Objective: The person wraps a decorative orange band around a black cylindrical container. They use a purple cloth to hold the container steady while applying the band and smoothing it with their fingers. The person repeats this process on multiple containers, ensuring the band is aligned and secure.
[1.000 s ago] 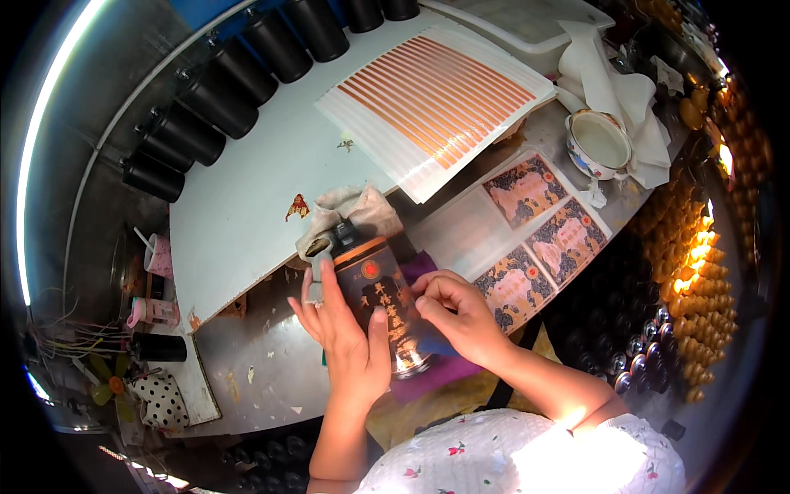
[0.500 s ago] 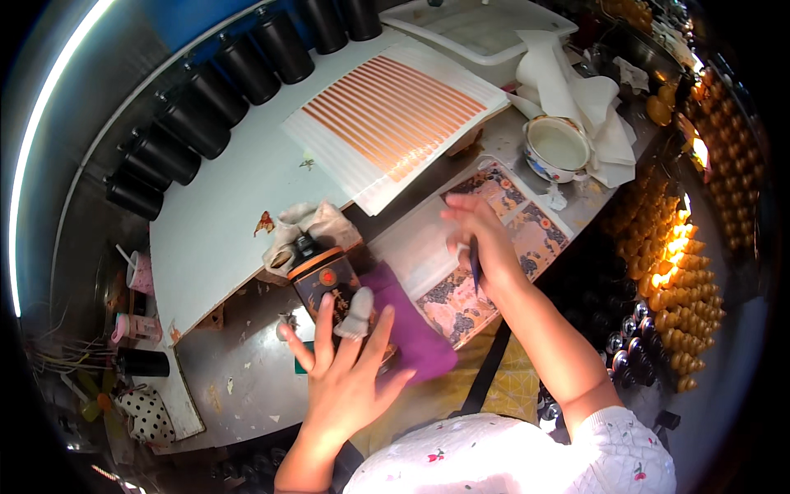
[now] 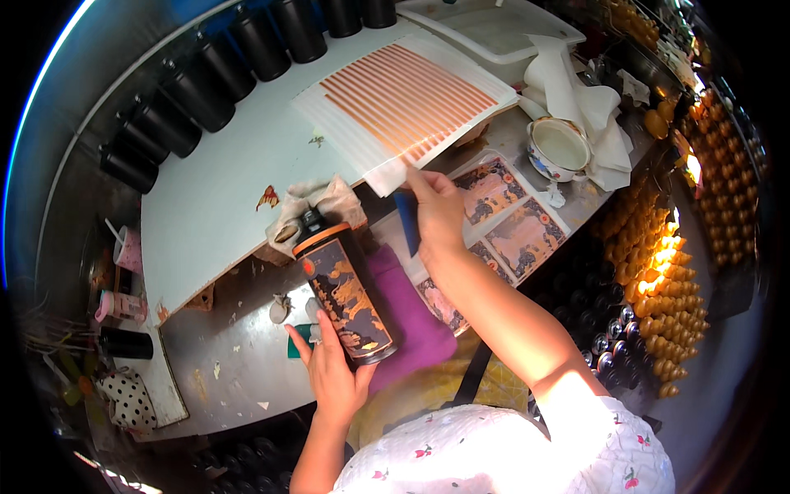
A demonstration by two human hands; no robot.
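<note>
My left hand (image 3: 331,372) grips the base of a black bottle (image 3: 346,292) with an orange ring near its neck and a picture decal on its side; the bottle lies tilted over a purple cloth (image 3: 414,311). My right hand (image 3: 436,216) is stretched forward to the corner of a white sheet with orange stripes (image 3: 403,99), pinching a small dark blue scraper (image 3: 407,221). Printed picture sheets (image 3: 508,221) lie just right of that hand. A crumpled grey rag (image 3: 317,202) sits behind the bottle's neck.
A row of black bottles (image 3: 222,74) lines the far edge of the white board (image 3: 222,189). A white bowl (image 3: 559,146) with paper towels stands at the right, a white tray (image 3: 502,29) behind it. Racks of golden bottles (image 3: 658,272) fill the right side.
My right hand left the bottle and moved forward and right to the striped sheet's corner, holding the blue scraper. My left hand keeps hold of the bottle.
</note>
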